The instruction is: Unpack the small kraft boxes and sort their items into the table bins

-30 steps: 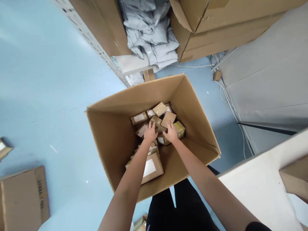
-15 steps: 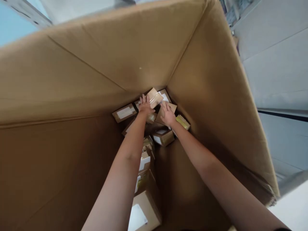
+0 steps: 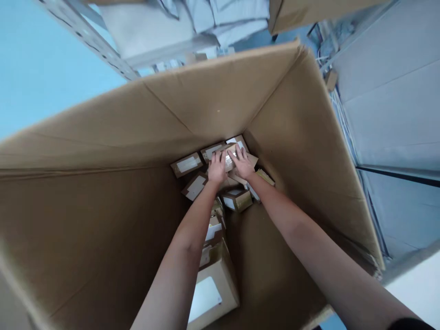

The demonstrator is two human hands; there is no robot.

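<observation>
- In we go, two hands low inside the large cardboard box (image 3: pixel 295 151), and there's the taped carton (image 3: pixel 230 160) on the heap near the far corner.
- Left grip (image 3: pixel 217 171) at its left end, right grip (image 3: pixel 243 166) at its right, fingers spread and slightly bent over it; are they truly squeezing? Can't tell, the undersides are hidden.
- Even pressure from both sides looks the way to stop a twist; that shiny tape could be slick, so fingers under the lower edges should beat fingertips on top.
- Watch the plain carton (image 3: pixel 253 160) poking out beneath the right grip: a stray thumb might well catch it.
- Tight company at the back! A labelled carton (image 3: pixel 186 165) lies by the far wall to the left, a corner carton (image 3: pixel 238 141) sits behind, so finger room there seems scarce.
- Nearer in, a tilted carton (image 3: pixel 195 186) on the left, a yellow-taped carton (image 3: pixel 266 177) on the right, a short carton (image 3: pixel 237 200) between; best passed over without brushing.
- Below the left forearm (image 3: pixel 188 236), more cartons line up, the biggest carton (image 3: pixel 213 293) nearest the person; a raised elbow would help.
- Beyond the rim: grey packages (image 3: pixel 237 20) and a grey panel (image 3: pixel 392 91), apparently no obstacle.
</observation>
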